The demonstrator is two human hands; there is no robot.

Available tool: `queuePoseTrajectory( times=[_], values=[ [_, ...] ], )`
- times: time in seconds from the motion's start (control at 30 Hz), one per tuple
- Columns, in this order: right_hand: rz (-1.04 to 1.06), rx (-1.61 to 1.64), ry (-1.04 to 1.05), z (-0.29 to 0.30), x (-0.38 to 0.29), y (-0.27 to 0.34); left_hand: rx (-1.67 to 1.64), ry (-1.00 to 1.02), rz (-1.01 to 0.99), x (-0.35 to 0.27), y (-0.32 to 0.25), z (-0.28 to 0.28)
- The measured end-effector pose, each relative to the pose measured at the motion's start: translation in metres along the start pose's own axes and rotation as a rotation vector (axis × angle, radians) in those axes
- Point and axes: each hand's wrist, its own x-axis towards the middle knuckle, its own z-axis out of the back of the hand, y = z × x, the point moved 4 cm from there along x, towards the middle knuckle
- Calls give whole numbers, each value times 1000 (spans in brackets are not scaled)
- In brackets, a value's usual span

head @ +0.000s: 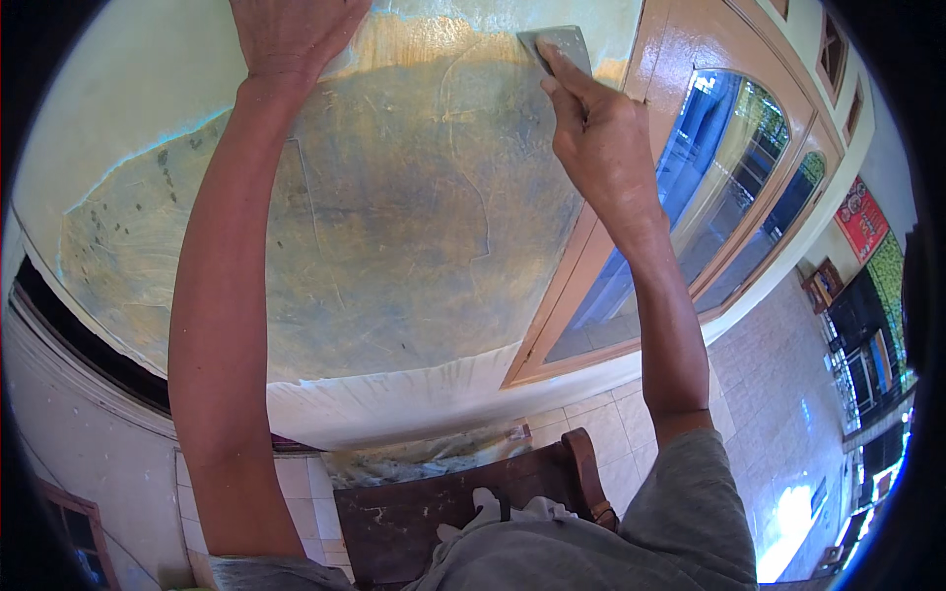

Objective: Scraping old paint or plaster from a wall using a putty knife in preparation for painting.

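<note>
A flat grey scraper point(573, 40) is pinched in my right hand point(610, 144), its blade lying against the painted wall near the upper door frame. My index finger is stretched along its face. My left hand point(303, 33) is high up at the wall, its fingers cut off by the top of the picture, so whether it holds anything is hidden. Between my arms spreads a large bare grey-brown patch point(377, 221) with thin cracks and ragged paint edges. Pale green paint point(133, 96) surrounds it, and a yellowish strip point(421, 41) runs along its upper edge.
Beneath me is a dark wooden bench point(414, 528) with a raised armrest point(580, 458). A stained sheet point(443, 454) lies between bench and wall. To the right stand a wooden-framed glass door point(709, 148) and a tiled floor point(761, 384). A dark gap point(89, 336) opens at left.
</note>
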Motion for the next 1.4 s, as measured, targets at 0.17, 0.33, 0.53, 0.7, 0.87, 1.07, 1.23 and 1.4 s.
queuePoseTrajectory(
  times=[0.17,0.33,0.53,0.7,0.87,1.07,1.23,1.4],
  values=[
    [-99,31,26,-2,-44,-34,-7,-31,-6,1,0,3],
    [-86,-78,46,3,-20,-18,-25,-44,-16,-3,-2,0],
    [-94,-20,58,4,-45,-38,-19,-34,-16,0,0,-1],
    [-71,-88,36,2,-20,-17,-9,-65,-24,-3,0,-3],
    [-80,-112,67,2,-31,-22,3,-53,-22,-3,4,-6],
    [-77,-106,20,-4,-22,-13,0,-129,-52,-3,2,-3],
    [52,-128,-84,-1,-6,-6,-16,-47,-21,-2,3,-2],
    [-91,-8,-1,1,-37,-25,-25,-105,-41,-2,1,-5]
  ],
)
